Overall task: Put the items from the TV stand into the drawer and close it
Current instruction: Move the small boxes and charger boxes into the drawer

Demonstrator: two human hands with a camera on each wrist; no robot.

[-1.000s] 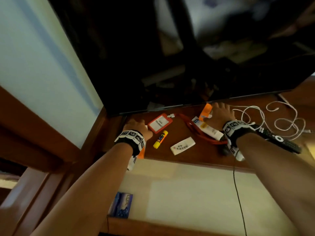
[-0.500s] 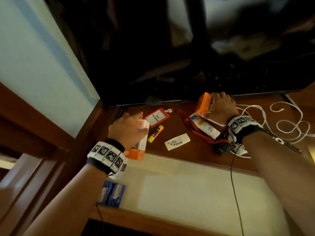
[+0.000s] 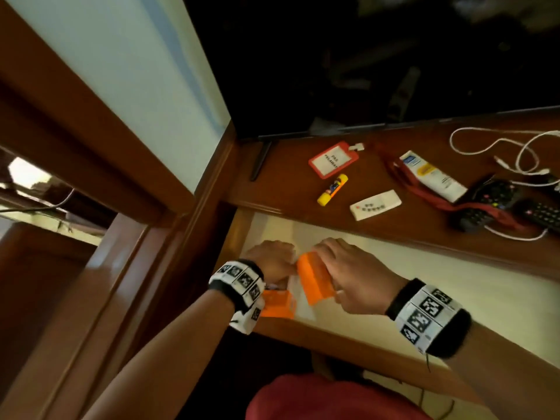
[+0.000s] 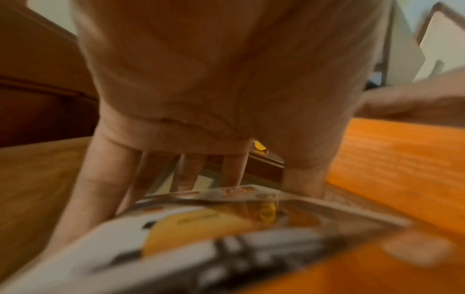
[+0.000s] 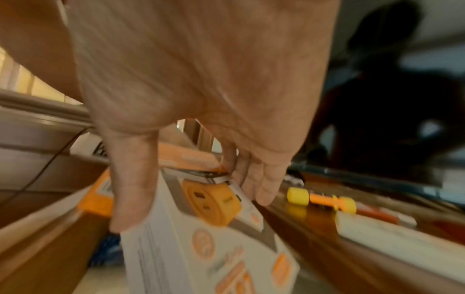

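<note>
Both hands are low over the left end of the open drawer (image 3: pixel 454 286). My left hand (image 3: pixel 272 259) grips an orange-and-white box (image 3: pixel 277 306) from above, fingers down its far side (image 4: pixel 100 179). Just to its right, my right hand (image 3: pixel 336 259) holds a second orange-and-white box (image 3: pixel 313 281), thumb and fingers clamping its sides (image 5: pixel 130 189). On the TV stand (image 3: pixel 409 234) lie a red card holder (image 3: pixel 333 159), a yellow glue stick (image 3: pixel 332 189), a small white remote (image 3: pixel 375 205), a white tube box (image 3: pixel 433 175), a red lanyard (image 3: pixel 424 192) and black remotes (image 3: pixel 485 207).
The dark TV (image 3: pixel 363 56) hangs low over the stand's back. A white cable (image 3: pixel 500 140) loops at the stand's right. A wooden frame (image 3: pixel 188 237) borders the drawer on the left. Something blue (image 5: pixel 108 250) lies in the drawer below the boxes.
Both hands lifted orange boxes off the TV stand and brought them down and toward me into the drawer's left end. The head view dropped and swung left.
</note>
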